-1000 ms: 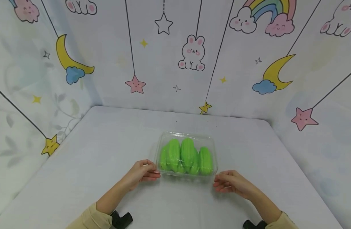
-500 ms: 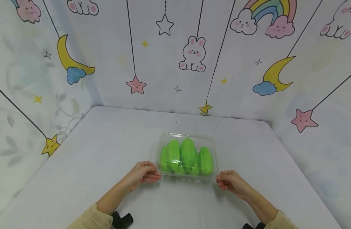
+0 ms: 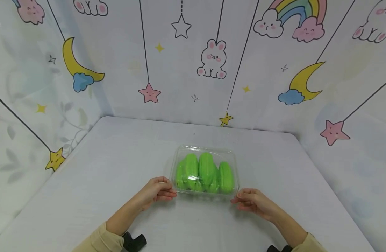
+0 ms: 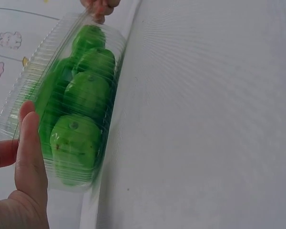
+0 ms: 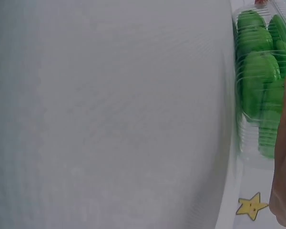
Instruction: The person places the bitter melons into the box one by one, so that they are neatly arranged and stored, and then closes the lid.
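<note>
While the clear plastic box (image 3: pixel 205 173) of green fruits (image 3: pixel 204 171) is sitting mid-table (image 3: pixel 117 157), the left hand (image 3: pixel 155 190) is pinching its near left corner and the right hand (image 3: pixel 252 203) is gripping its near right corner with curled fingers.

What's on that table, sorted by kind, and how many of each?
Clear plastic box: 1
Green fruits inside it: at least 4 show, possibly more hidden
Hands at the box: 2, left hand and right hand
Total: at least 7
</note>
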`<state>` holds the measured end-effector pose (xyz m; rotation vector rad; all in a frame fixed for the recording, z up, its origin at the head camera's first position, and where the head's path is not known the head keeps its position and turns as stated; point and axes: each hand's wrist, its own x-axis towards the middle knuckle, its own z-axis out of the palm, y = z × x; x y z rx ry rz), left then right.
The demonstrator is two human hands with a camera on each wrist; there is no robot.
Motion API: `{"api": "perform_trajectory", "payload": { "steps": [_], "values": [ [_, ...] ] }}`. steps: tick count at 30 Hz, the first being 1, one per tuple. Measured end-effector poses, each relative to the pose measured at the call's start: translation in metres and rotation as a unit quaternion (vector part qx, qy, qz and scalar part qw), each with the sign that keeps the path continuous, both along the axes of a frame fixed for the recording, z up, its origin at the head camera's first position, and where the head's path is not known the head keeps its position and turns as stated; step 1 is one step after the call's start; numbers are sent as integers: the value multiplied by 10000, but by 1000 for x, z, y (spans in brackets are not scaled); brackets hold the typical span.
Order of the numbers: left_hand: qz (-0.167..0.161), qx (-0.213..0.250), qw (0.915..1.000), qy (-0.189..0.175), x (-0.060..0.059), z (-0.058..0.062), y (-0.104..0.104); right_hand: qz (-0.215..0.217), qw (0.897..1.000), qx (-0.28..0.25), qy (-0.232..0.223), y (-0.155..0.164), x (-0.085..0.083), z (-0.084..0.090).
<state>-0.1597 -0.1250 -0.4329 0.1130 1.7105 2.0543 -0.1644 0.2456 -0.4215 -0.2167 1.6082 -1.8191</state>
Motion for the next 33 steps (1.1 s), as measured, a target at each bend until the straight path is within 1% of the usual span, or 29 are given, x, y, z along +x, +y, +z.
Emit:
{"api": "perform_trajectory", "payload": {
  "steps": [3, 6, 11, 15, 22, 30, 33],
  "values": [
    [-2, 12, 10000, -21, 0, -1, 0, 26, 9999, -96, -78, 0, -1, 1],
    [5, 19, 10000, -48, 0, -1, 0, -7, 9999, -161, -17, -1, -1, 1],
    [-4, 35, 10000, -17, 0, -2, 0, -236, 9994, -197, 176, -5, 2, -1],
    [-8, 26, 10000, -1, 0, -3, 1, -347, 9991, -149, 206, -6, 1, -1],
    [-7, 63, 10000, 15, 1, -2, 2, -226, 9995, 183, 81, -1, -2, 2],
    [57, -45, 10000, 12, -1, 2, 4, -106, 9999, 29, 69, 4, -6, 1],
    [114, -176, 9998, 12, -1, 3, 5, -85, 9995, 311, 73, 5, -7, 4]
  ]
}}
